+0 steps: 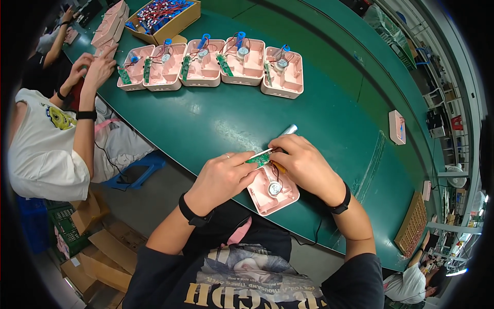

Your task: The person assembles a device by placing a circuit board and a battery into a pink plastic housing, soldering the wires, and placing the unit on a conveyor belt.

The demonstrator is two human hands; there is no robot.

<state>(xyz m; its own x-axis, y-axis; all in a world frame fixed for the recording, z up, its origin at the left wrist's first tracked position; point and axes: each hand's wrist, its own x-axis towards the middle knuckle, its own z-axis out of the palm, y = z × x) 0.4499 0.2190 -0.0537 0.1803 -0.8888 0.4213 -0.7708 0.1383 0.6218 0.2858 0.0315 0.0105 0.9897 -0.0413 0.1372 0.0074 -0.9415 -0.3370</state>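
Observation:
Between my two hands is a small green circuit board [261, 159], tilted above a pink plastic housing [263, 202]. My left hand [225, 176] pinches the board's left end between thumb and fingers. At the board's other end, the fingers of my right hand [304, 165] are closed near thin dark wires; what exactly they grip is hidden. A round silver speaker [275, 189] with wires sits inside the open housing. Something yellow-orange shows under my right fingers. Just beyond that hand lies a silver cylinder [290, 130], partly covered.
A row of several pink housings [282, 87] with boards, speakers and blue batteries stands across the green table [206, 123]. Behind them is a cardboard box [193, 14] of wired blue batteries. A co-worker [56, 139] works at the left. Another pink housing [397, 127] lies far right.

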